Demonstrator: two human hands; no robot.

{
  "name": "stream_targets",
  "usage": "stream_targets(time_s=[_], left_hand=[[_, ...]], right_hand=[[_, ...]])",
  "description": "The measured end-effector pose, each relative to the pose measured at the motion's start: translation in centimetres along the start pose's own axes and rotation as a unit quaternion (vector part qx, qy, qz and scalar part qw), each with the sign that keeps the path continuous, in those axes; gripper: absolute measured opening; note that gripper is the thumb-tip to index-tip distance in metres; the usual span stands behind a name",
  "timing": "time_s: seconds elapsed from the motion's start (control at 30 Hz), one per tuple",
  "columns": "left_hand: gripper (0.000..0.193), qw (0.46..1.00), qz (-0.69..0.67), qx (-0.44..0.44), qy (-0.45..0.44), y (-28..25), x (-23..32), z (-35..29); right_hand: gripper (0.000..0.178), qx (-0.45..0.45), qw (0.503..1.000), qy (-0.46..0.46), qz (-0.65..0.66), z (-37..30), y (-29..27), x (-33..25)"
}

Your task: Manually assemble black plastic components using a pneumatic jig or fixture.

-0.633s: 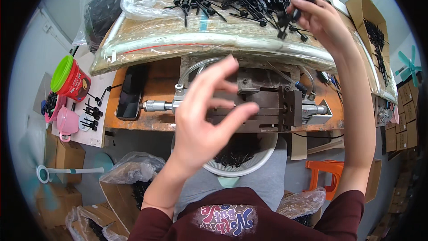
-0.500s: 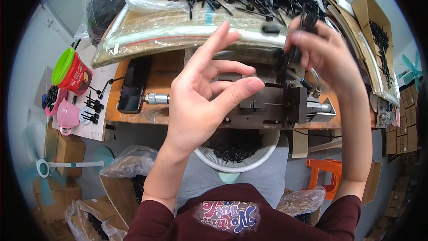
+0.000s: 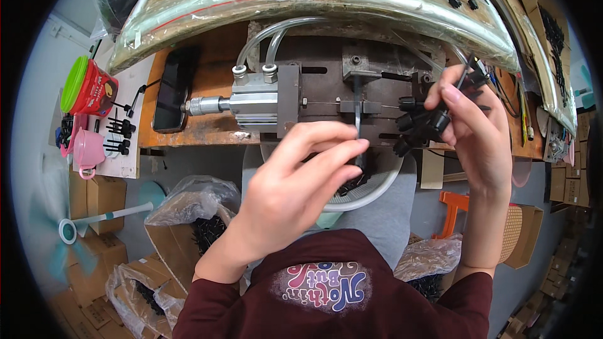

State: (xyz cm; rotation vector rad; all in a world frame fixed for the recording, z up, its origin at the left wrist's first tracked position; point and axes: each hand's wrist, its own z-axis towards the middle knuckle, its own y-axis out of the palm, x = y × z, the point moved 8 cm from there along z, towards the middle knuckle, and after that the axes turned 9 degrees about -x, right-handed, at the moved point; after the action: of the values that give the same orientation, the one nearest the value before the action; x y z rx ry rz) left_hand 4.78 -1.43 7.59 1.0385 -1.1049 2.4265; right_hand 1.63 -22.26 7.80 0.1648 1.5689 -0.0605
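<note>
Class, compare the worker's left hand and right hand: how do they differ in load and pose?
The left hand seems to pinch a single thin dark part; the right hand holds a bunch of black parts. The left hand points rightward, the right hand up and leftward. Both are bare, below dark red sleeves.

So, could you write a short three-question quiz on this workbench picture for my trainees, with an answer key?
1. Which hand holds the bundle of black parts?

2. True or false: the phone lies to the right of the silvery cylinder block, as the person sees it.

3. What colour is the rim of the red tub?
A) white
B) green
C) blue

Key:
1. The right hand.
2. False: it lies to the left.
3. B.
</note>
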Motion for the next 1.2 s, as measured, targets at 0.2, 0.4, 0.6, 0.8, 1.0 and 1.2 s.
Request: stream_targets(time_s=[0.2, 0.4, 0.6, 0.8, 1.0, 1.2], left_hand=[[0.026, 0.979, 0.184, -0.092, 0.007, 4.1, -1.1, 0.1], [0.022, 0.969, 0.233, -0.079, -0.004, 4.2, -1.7, 1.0], [0.024, 0.977, 0.206, -0.056, 0.003, 3.6, -1.8, 0.9], [0.032, 0.992, 0.078, 0.025, 0.100, 1.7, 2.1, 0.2], [0.033, 0.997, -0.001, -0.014, 0.081, 1.2, 2.4, -0.4], [0.031, 0.997, 0.074, 0.001, -0.012, 2.3, -1.0, -0.8]], right_hand=[[0.017, 0.020, 0.999, -0.012, 0.048, -1.5, -0.5, 1.3], [0.016, 0.017, 0.998, 0.000, 0.068, -2.4, 0.3, 1.7], [0.015, 0.023, 0.989, -0.009, 0.144, -2.7, 0.8, 2.1], [0.014, -0.018, 0.975, 0.011, 0.220, -2.7, 2.5, 3.6], [0.019, 0.028, 0.990, 0.023, 0.133, -2.9, 2.0, 3.5], [0.017, 0.080, 0.993, -0.012, 0.083, -3.5, 0.2, 2.7]])
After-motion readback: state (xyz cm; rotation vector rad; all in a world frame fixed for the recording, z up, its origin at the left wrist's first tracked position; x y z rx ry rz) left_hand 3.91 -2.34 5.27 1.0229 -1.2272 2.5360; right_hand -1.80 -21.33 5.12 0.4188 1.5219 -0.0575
